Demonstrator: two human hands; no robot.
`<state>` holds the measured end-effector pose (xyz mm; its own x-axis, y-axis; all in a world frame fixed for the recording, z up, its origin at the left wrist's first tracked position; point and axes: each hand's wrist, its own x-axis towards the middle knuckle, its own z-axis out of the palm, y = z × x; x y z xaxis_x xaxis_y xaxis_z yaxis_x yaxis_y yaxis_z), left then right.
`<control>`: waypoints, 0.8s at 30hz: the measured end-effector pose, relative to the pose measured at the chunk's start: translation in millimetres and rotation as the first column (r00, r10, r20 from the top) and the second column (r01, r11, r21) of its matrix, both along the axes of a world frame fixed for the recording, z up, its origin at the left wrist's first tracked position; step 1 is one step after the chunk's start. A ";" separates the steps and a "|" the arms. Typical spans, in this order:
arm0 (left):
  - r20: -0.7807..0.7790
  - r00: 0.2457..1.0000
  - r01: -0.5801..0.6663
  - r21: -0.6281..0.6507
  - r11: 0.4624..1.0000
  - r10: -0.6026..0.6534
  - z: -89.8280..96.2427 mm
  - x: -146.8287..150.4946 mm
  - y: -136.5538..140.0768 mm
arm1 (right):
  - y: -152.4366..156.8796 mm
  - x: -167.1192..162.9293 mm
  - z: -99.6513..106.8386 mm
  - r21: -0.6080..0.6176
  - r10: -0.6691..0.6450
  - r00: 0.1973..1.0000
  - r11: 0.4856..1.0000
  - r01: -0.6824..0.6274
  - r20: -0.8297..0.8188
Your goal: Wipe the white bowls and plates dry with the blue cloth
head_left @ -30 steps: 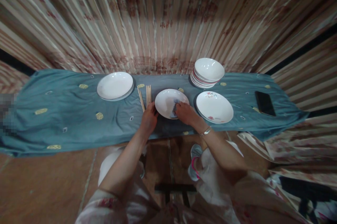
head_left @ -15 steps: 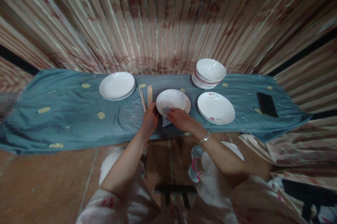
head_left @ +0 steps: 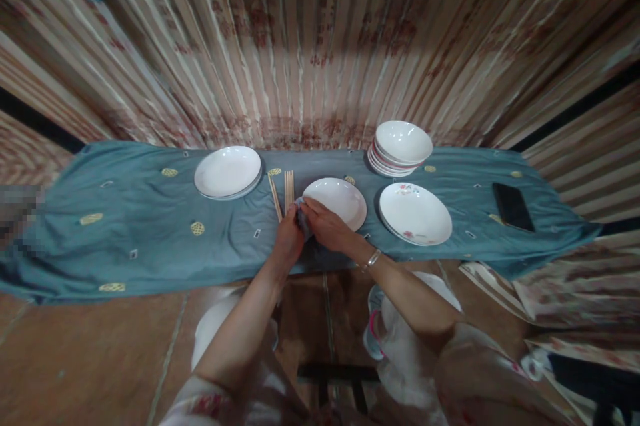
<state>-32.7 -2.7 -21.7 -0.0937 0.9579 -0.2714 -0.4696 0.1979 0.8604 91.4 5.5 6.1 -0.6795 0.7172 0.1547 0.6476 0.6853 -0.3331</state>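
A white plate (head_left: 340, 198) lies in the middle of the cloth-covered table. At its left edge, my left hand (head_left: 289, 236) is closed about the rim, the fingertips mostly hidden. My right hand (head_left: 326, 223) reaches across the plate's near-left part and presses a small pale grey-blue cloth (head_left: 304, 225) to that same edge, against my left thumb. Right behind my left hand lie several wooden chopsticks (head_left: 289, 187), a pair of them slanting apart from the rest.
Stacked plates (head_left: 228, 171) sit at the left. To the right are flower-patterned plates (head_left: 416, 213), a stack of bowls (head_left: 403, 143) behind them, and a black phone (head_left: 513, 206). The table's blue-green tablecloth (head_left: 160, 239) meets a pleated curtain (head_left: 300, 66) at the back.
My right hand has slid the cloth from the plate's near side leftward to the rim by my left hand. The plate has stayed in place; the view has shifted slightly.
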 end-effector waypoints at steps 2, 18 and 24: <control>0.051 0.998 -0.033 -0.038 0.999 0.035 4.9 0.2 -3.0 | 8.3 0.5 -0.2 0.011 -0.012 1.000 1.000 0.012 -0.004; 0.162 0.986 -0.008 -0.137 0.991 0.031 36.4 4.8 -18.5 | 53.7 23.3 -9.2 0.203 -0.373 0.908 0.920 0.335 0.192; 0.165 0.985 -0.020 -0.155 0.988 0.046 35.6 4.4 -18.2 | 49.6 50.5 -2.2 0.224 -0.457 0.837 0.887 0.404 0.300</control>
